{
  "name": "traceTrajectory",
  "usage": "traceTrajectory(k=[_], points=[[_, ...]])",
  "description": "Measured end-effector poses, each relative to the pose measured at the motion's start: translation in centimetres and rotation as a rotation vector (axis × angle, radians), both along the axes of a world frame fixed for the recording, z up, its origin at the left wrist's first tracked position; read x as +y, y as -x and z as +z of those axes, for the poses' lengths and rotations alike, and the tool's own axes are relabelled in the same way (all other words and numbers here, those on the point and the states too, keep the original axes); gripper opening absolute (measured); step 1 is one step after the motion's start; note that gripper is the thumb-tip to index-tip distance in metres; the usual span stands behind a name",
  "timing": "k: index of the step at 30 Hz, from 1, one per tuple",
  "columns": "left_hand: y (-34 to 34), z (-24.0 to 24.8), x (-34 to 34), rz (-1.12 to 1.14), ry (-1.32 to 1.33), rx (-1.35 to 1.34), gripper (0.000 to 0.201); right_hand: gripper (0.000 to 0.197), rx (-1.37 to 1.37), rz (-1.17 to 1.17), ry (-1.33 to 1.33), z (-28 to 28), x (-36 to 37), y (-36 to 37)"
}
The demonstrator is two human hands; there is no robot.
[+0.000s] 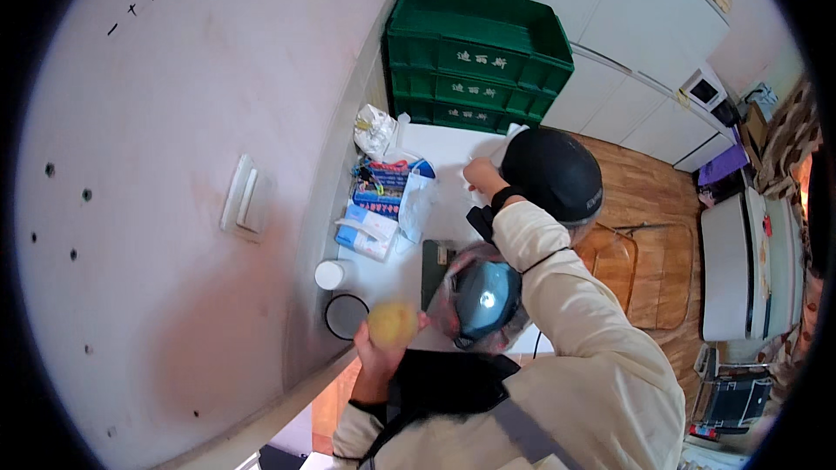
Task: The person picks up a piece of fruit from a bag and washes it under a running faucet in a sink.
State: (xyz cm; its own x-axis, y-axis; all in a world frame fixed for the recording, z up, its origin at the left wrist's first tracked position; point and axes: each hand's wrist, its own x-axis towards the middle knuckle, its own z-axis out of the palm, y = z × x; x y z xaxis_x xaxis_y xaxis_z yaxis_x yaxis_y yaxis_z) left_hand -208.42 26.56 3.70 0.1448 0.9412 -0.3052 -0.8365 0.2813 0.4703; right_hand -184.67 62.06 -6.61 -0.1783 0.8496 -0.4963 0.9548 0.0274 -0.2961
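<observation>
My left hand (376,360) grips a round yellow sponge-like thing (393,324), blurred, over the near left of the white table. Beside it are a round container with a black rim (347,317) and a white lidded jar (330,275). My right hand (482,174) is stretched forward over the table, fingers curled; what they hold, if anything, is hidden. It is left of a black helmet (550,172) at the table's right edge. Between my arms, a glossy teal helmet (488,296) sits in a clear plastic bag (448,313).
Stacked green crates (479,61) stand at the table's far end. A tissue pack (367,231), a face mask (416,204) and a dark green box (433,271) lie left and centre. A wall (157,157) borders the left; a wooden chair (644,270) is right.
</observation>
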Motion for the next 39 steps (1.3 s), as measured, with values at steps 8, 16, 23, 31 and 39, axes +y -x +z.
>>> traceTrajectory(k=[8, 16, 23, 31, 39], points=[[2.5, 0.8, -0.7, 0.126, -0.022, 0.159, 0.079, 0.025, -0.745, 0.213, -0.221, -6.8, 3.8, -0.2], [2.7, 0.4, 0.3, 0.174, 0.05, 0.017, 0.075, 0.024, -0.21, -0.03, -0.527, -9.6, 2.0, 0.9], [2.4, 0.5, 0.9, 0.179, 0.147, 0.059, 0.076, 0.016, -0.02, 0.028, -0.68, 6.2, -5.8, 5.5], [-1.1, 2.1, 3.7, -0.072, 0.008, -0.24, 0.068, 0.012, 0.059, 0.196, -0.441, 13.4, -30.3, -4.5], [-6.5, 1.0, 6.6, -0.382, 0.093, -0.189, 0.065, 0.014, 0.367, 0.359, -0.395, 11.0, -38.0, -4.8]])
